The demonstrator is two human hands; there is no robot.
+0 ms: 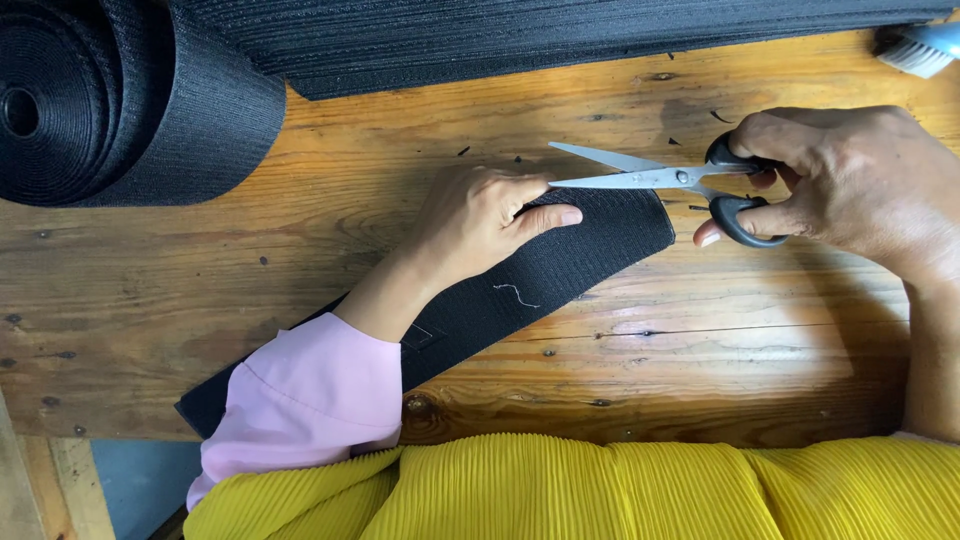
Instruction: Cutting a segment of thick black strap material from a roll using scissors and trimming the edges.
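Just beside the scissor grip, toward the person's left, a black webbing strip (560, 262) lies flat on the wooden table (700, 340), running diagonally from its rounded end near the blades back under the pink sleeve (320, 400) to the table's near edge. The right hand (850, 180) holds the scissors (665, 180) with thumb and fingers through the black loop handles; the hand is closed round the handles, while the blades stand open in a narrow V, tips pointing left. The left hand (480, 215) lies palm down on the strip, fingers extended and pressing the cloth to the table, its forefinger touching or nearly touching the lower blade tip; it grasps nothing. Beyond the blades, well apart from both hands, sit a large roll of black webbing (120, 100) and a stacked layer of the same material (560, 40); a pale brush (925, 48) shows at the far right corner. Small black clippings dot the wood near the blades.

Judged from this position, a clean trim depends on keeping the strip flat and taut under the left hand, fingertips clear of the closing blades, and on feeding the edge deep into the V so that each closure follows the curve without fraying.
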